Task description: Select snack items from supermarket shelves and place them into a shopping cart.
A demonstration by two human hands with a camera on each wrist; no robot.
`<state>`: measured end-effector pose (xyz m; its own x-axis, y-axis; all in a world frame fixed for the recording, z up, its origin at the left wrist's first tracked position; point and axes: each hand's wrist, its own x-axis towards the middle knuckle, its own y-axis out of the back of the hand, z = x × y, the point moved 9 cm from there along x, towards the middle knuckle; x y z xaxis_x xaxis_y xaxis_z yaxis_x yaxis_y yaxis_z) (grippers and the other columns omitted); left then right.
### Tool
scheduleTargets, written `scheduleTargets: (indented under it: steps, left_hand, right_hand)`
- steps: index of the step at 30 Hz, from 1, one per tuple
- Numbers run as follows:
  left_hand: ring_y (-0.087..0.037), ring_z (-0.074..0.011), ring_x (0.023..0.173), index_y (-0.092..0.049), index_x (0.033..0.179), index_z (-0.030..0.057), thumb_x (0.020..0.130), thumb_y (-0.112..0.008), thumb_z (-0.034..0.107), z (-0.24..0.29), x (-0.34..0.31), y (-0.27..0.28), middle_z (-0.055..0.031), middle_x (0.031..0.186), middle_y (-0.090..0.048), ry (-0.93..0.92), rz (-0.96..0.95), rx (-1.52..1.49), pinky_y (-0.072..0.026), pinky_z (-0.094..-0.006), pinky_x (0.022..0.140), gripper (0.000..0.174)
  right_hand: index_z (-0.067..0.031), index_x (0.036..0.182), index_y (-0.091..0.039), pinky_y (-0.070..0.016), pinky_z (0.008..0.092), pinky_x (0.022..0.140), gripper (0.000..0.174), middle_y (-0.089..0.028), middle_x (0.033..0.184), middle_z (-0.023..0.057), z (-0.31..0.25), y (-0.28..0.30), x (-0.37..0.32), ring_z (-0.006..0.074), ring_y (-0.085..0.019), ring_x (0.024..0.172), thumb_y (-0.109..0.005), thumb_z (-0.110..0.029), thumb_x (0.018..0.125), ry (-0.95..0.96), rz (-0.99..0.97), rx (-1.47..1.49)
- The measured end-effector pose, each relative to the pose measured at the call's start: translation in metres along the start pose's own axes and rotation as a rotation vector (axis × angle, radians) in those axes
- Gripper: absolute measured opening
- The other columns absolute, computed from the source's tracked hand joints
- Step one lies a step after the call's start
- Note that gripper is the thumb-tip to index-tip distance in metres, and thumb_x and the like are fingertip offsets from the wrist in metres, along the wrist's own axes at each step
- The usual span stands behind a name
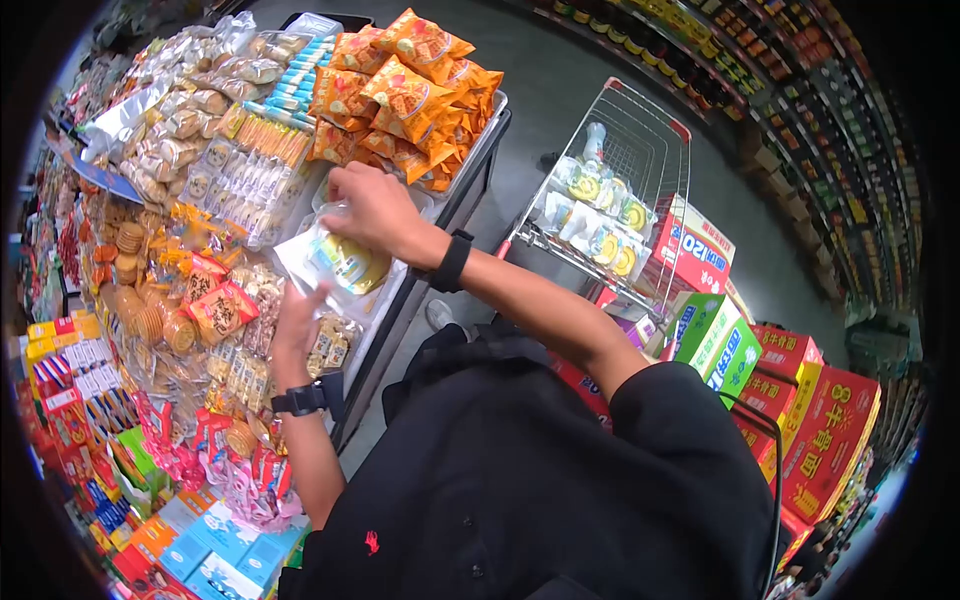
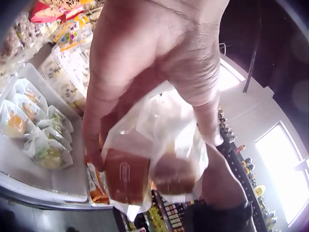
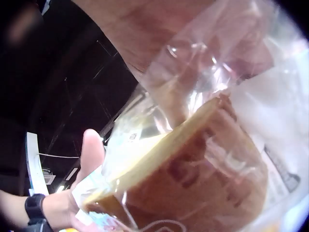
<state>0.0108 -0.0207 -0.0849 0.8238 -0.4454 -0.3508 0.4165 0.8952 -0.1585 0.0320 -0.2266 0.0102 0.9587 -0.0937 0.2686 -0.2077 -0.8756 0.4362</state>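
My right hand grips a clear plastic bag of cake from above, over the front edge of the snack display. The cake shows a yellow side and a browned crust in the right wrist view; two brown blocks show through the plastic in the left wrist view. My left hand is at the bag's near side, its fingers fairly straight along the plastic. Its thumb stands up apart from the bag. A bin beside it holds several small wrapped pastries.
Orange snack bags are heaped at the display's far corner, with wrapped biscuits to the left. A shopping cart holding similar packages stands to the right. Stacked red cartons and a green carton stand near my right side.
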Motion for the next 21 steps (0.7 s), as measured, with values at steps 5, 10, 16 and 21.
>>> scheduleTargets:
  steps: [5,10,16,21]
  left_hand:
    - [-0.049,-0.0216,0.122,-0.034,0.142,0.002,0.078,-0.074,0.008,0.013,-0.011,-0.026,-0.0097,0.133,-0.05,0.029,0.064,-0.067,-0.0381,-0.0363,0.105,0.076]
    - [-0.052,-0.0234,0.121,-0.036,0.141,0.0017,0.078,-0.07,0.006,0.019,-0.019,-0.037,-0.0112,0.132,-0.05,0.088,-0.066,-0.159,-0.0429,-0.0377,0.103,0.073]
    - [-0.054,-0.0228,0.12,-0.038,0.139,0.0002,0.079,-0.068,0.004,0.011,-0.007,-0.105,-0.0119,0.129,-0.054,0.146,-0.265,-0.182,-0.0439,-0.0361,0.103,0.067]
    - [-0.055,-0.0212,0.119,-0.039,0.137,-0.0005,0.083,-0.067,0.005,0.007,0.012,-0.162,-0.0115,0.129,-0.055,0.207,-0.338,-0.195,-0.0457,-0.035,0.1,0.061]
  right_hand:
    - [-0.0029,0.105,-0.057,-0.0478,0.0402,0.084,0.052,-0.06,0.101,0.0149,-0.008,0.002,-0.012,0.0321,-0.06,0.099,-0.079,-0.038,0.072,0.056,0.039,0.112]
    - [0.0076,0.141,-0.031,-0.0344,0.0416,0.108,0.099,-0.042,0.136,0.0282,0.01,0.018,-0.062,0.0373,-0.042,0.129,-0.074,-0.054,0.077,-0.176,-0.085,0.165]
    - [0.0124,0.145,-0.011,-0.0272,0.039,0.113,0.115,-0.035,0.142,0.0335,0.051,0.049,-0.127,0.0371,-0.035,0.137,-0.073,-0.056,0.077,-0.509,0.164,0.42]
    - [0.0092,0.138,-0.026,-0.0392,0.0347,0.103,0.09,-0.05,0.13,0.0198,0.076,0.086,-0.154,0.0239,-0.052,0.118,-0.075,-0.042,0.082,-0.585,0.212,0.61]
